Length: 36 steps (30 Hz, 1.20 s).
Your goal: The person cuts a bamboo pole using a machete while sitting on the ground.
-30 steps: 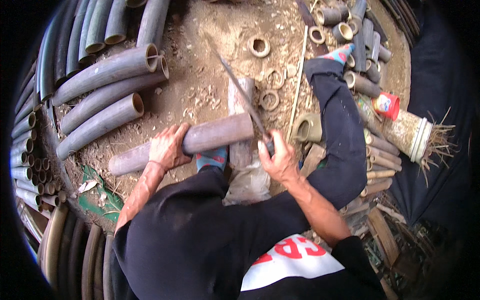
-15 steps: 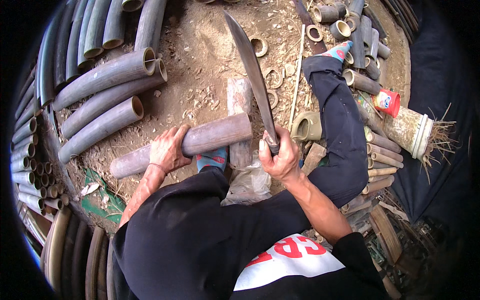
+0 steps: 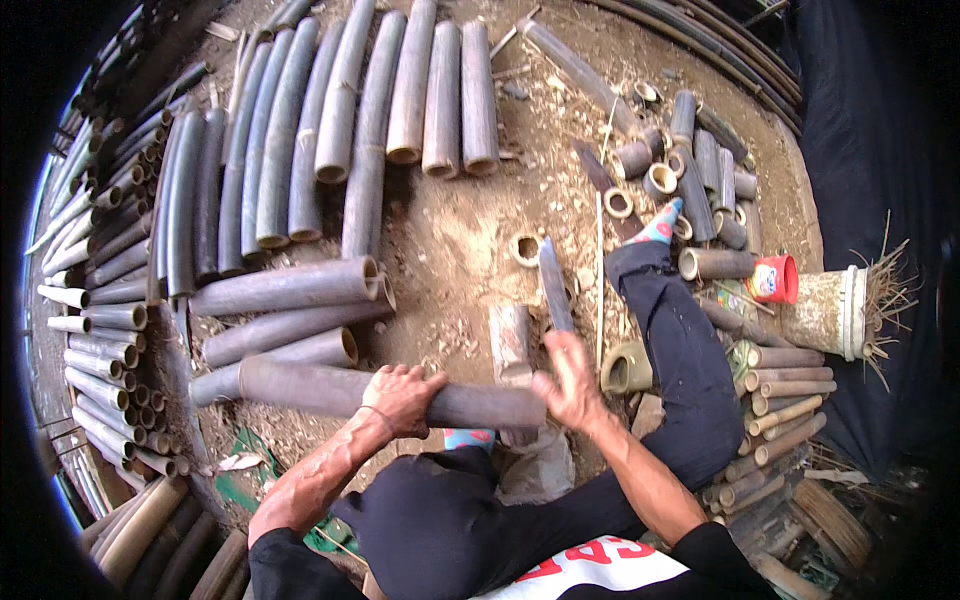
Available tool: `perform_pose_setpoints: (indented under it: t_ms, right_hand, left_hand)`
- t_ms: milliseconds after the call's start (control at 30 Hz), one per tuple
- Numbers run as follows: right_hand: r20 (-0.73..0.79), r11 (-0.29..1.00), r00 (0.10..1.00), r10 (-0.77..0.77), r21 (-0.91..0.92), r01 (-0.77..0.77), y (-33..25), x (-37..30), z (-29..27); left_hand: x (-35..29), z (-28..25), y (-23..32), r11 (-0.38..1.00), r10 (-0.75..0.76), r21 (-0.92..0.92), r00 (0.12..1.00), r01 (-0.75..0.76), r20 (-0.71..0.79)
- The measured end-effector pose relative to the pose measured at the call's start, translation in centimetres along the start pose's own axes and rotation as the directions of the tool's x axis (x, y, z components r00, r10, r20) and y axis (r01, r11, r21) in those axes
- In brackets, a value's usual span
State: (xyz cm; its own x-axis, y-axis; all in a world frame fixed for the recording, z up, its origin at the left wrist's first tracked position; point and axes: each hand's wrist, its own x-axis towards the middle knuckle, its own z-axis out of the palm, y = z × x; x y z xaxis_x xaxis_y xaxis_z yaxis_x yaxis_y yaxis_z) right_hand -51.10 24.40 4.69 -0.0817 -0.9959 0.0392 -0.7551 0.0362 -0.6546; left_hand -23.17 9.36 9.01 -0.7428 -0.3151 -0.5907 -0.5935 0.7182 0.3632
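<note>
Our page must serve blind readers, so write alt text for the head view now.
A left hand grips a bamboo tube; the right hand, blurred, is at a knife, its grip unclear. More tubes lie at upper left; shorter pieces and a red tub are on the right.

Red lettering [image 3: 603,552] marks the shirt [image 3: 640,575] and red container [image 3: 777,280].

Right hand [image 3: 572,385] motion-blurred, knife [image 3: 554,290] handle hidden in it | bamboo tube [image 3: 310,388] mid-part under left hand [image 3: 398,400], right end smeared | short log [image 3: 510,335] partly covered by tube | poles [image 3: 140,525], ground's [image 3: 430,215] near-left corner, cut by picture's lower edge | shavings [image 3: 560,110] too small to count
</note>
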Motion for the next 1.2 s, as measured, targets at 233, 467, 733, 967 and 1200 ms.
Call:
perform_pose_setpoints:
  t_ms: [233, 467, 733, 967, 1200]
  right_hand:
    - [0.215, 0.895, 0.949, 0.229, 0.338, -0.292, -6.3, 3.0, 2.7]
    - [0.012, 0.86, 0.899, 0.437, 0.288, -0.422, 2.9, 17.7, 1.3]
    - [-0.355, 0.965, 0.921, 0.16, 0.254, -0.07, 11.7, 35.7, 0.0]
    - [0.081, 0.99, 0.996, -0.049, -0.125, 0.058, -1.7, 17.0, 4.0]
    - [0.209, 0.821, 0.797, 0.567, -0.224, -0.526, 0.0, -0.3, 3.7]
  left_hand:
    - [2.8, -8.9, 0.8, 0.913, 0.391, 0.354, 0.686, -0.203, -0.614]
    - [3.0, 2.0, -1.0, 0.646, -0.375, -0.668, 0.608, -0.369, -0.7]
    - [-0.8, 13.4, -1.9, 0.078, -0.781, -0.956, 0.578, -0.283, -0.235]
    - [-1.7, 3.7, -19.5, -0.169, -0.977, -0.879, 0.195, -0.446, 0.089]
    - [0.9, -2.2, -25.4, -0.422, -0.894, -0.906, -0.184, 0.041, 0.408]
